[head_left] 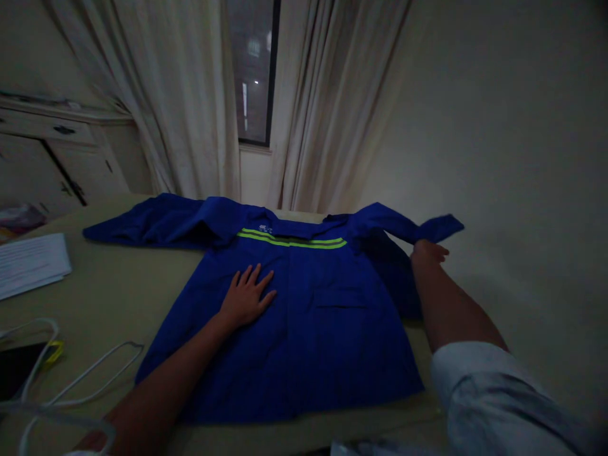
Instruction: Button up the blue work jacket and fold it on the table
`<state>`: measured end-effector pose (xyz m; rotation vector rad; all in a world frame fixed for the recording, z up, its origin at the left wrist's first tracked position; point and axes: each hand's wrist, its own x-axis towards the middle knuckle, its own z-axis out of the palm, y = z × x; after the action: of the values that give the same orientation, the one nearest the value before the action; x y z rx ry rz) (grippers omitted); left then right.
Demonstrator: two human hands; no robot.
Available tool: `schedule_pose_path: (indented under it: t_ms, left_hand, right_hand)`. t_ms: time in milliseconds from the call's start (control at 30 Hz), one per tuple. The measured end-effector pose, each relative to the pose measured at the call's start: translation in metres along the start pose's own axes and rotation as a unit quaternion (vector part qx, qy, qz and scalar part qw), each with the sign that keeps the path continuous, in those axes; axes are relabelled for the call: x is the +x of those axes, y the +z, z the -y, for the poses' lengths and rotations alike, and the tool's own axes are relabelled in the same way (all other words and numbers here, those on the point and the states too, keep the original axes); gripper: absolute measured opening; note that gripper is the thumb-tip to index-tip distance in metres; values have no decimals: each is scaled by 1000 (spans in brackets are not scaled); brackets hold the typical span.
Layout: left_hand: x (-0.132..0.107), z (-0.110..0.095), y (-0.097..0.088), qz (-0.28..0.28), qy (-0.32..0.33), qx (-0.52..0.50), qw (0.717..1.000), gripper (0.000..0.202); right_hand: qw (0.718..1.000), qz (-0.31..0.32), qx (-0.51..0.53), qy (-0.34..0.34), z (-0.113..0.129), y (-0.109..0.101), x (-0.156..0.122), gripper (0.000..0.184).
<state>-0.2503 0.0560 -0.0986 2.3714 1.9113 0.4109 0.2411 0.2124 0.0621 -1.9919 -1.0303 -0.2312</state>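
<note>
A blue work jacket (327,342) with two yellow-green stripes across the chest lies spread out, front side up. My left hand (247,296) rests flat on its front with the fingers spread. At the right, my right hand (426,251) grips the jacket's sleeve near the cuff and holds it raised off the table. That sleeve stretches out from the shoulder, its end poking past the hand. On the left the other sleeve (147,221) lies extended sideways. A chest pocket flap shows at the right of the front.
The jacket lies on a pale table (109,285). Papers (31,263), white cables (95,380) and a dark device (19,367) are at the left. Beyond stand a cabinet (109,152) and curtains (190,95) beside a window (254,76). A wall (513,126) is at the right.
</note>
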Motion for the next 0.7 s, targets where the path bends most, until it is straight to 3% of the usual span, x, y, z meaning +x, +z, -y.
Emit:
schedule_pose_path:
  t_ms: [100, 167, 233, 300, 333, 400, 467, 567, 700]
  left_hand:
    - [-1, -3, 3, 1, -3, 11, 1000, 66]
    - [-6, -6, 5, -2, -4, 22, 1000, 66]
    - [-14, -10, 6, -5, -4, 31, 999, 65]
    - [-22, -14, 6, -6, -3, 34, 999, 65]
    - [-26, -16, 6, -7, -3, 35, 999, 64]
    - [-31, -19, 5, -9, -4, 36, 999, 64]
    - [-32, -20, 4, -10, -7, 37, 999, 64]
    - [-32, -20, 5, -15, -8, 36, 999, 64]
    - [-31, -19, 7, -16, -7, 28, 999, 66]
  right_hand:
    - [990, -92, -17, 102, -20, 2, -13, 65]
    - [994, -85, 14, 60, -2, 23, -30, 67]
    - [993, 46, 62, -84, 32, 51, -54, 54]
    - [943, 242, 67, -220, 70, 81, -88, 48]
    - [912, 303, 48, -273, 87, 96, -108, 51]
    - [859, 373, -8, -350, 114, 122, -146, 64]
    - [836, 401, -47, -373, 135, 144, -171, 63]
    - [846, 395, -44, -356, 172, 171, -165, 49]
    - [893, 313, 48, -320, 234, 191, -102, 65]
